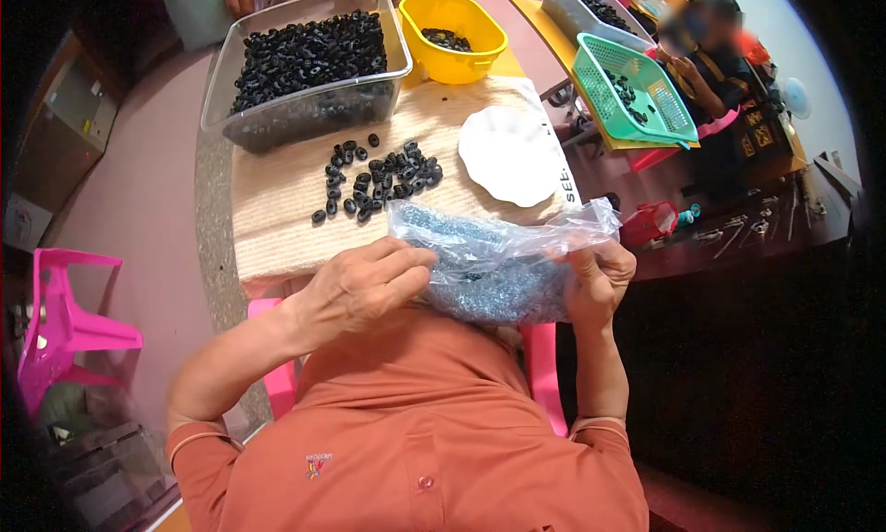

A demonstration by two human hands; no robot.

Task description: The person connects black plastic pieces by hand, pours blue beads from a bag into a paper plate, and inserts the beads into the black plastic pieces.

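Note:
A clear plastic bag (503,290) full of small, shiny bluish pieces is held up between my hands, in front of my body at the near edge of the table. My left hand (374,281) has its fingers closed on the bag's left side. On the right side, my right hand (600,283) grips the plastic, thumb in front. The pieces inside are too small to name. Just beyond the bag lie several loose black oval parts (374,177) on the cloth-covered table (286,241). A white scalloped plate (510,156) sits to their right.
A clear bin (314,117) heaped with black parts and a yellow basin (454,69) stand at the back. Right of them, a side table bears a green basket (646,117), with another person (724,71) behind it. A pink stool (78,329) stands at left.

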